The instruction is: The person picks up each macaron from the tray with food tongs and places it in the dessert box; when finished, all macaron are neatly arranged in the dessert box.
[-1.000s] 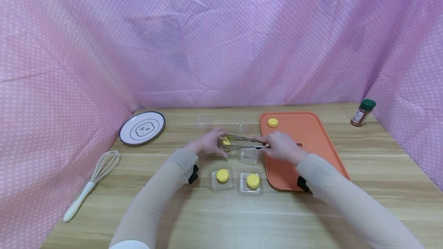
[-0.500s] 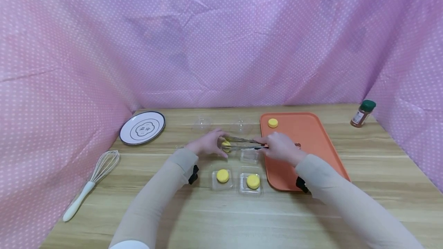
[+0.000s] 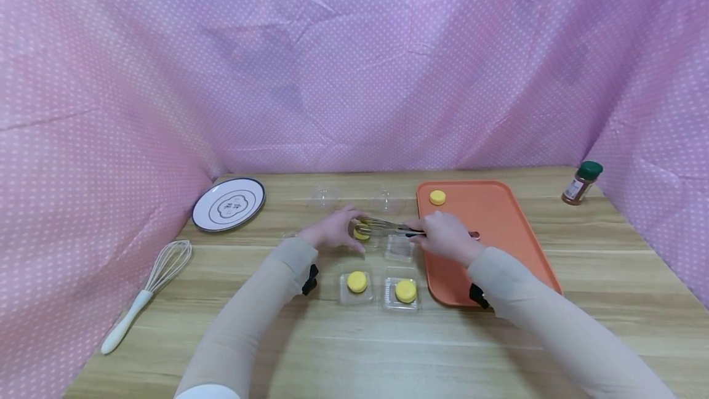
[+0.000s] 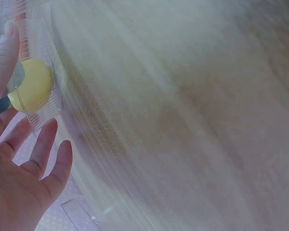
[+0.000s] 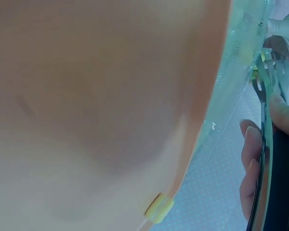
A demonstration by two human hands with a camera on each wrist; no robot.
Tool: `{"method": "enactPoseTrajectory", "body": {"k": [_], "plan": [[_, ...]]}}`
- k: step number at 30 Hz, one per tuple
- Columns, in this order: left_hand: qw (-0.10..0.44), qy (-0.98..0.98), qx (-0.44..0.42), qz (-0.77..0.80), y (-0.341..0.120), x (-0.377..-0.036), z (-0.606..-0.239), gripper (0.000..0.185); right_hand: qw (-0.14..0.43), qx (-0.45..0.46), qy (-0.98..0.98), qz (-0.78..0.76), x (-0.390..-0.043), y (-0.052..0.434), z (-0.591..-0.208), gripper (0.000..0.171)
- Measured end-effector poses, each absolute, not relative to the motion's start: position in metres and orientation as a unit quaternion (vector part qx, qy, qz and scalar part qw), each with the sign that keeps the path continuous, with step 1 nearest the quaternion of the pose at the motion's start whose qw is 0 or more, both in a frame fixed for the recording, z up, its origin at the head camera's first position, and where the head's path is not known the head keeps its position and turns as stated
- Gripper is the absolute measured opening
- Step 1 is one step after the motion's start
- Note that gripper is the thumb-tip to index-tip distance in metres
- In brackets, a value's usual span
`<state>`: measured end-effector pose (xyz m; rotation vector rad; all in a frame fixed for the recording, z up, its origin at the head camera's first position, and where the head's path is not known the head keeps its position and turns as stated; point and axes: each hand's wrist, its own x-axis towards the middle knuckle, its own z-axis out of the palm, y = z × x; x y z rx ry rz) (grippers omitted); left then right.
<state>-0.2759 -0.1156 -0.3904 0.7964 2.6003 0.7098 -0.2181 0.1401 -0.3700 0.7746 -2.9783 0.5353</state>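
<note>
My right hand [image 3: 447, 236] grips a pair of metal tongs [image 3: 390, 226] with dark handles [image 5: 279, 178], above the left edge of the orange tray [image 3: 487, 220]. The slotted tips overlap a yellow macaron [image 4: 37, 86] that sits in a small clear plastic box [image 4: 48, 109]. My left hand [image 3: 335, 229] holds that box by its sides, thumb on one side and fingers on the other, the last fingers loosely spread. Nearer me, two more clear boxes each hold a macaron [image 3: 357, 282]. One macaron [image 3: 437, 197] lies at the tray's far left corner.
Another clear box [image 3: 399, 247] stands right of the held one. Two clear lids [image 3: 386, 201] lie behind. A plate [image 3: 229, 204] and a whisk [image 3: 146, 294] are on the left, a green-capped spice jar [image 3: 581, 182] at the far right. A pink dotted cloth [image 3: 354, 66] surrounds the table.
The tongs' arms, earlier spread apart around the macaron, have come closer together in the head view. My right hand has shifted slightly toward me; my left hand stays in place.
</note>
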Motion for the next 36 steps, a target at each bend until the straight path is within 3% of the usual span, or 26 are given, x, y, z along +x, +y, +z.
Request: {"method": "enactPoseTrajectory", "body": {"k": [16,36], "plan": [[0.161,0.917,0.272,0.243,-0.1142,-0.2769,-0.3881,0.091,-0.047,0.209,-0.945,0.248,-0.2177,0.1363,-0.369,0.041],[0.166,0.911,0.264,0.271,-0.1169,-0.2763,-0.3911,0.09,0.036,0.235,-0.96,0.149,-0.2128,0.1326,-0.3725,0.039]]}}
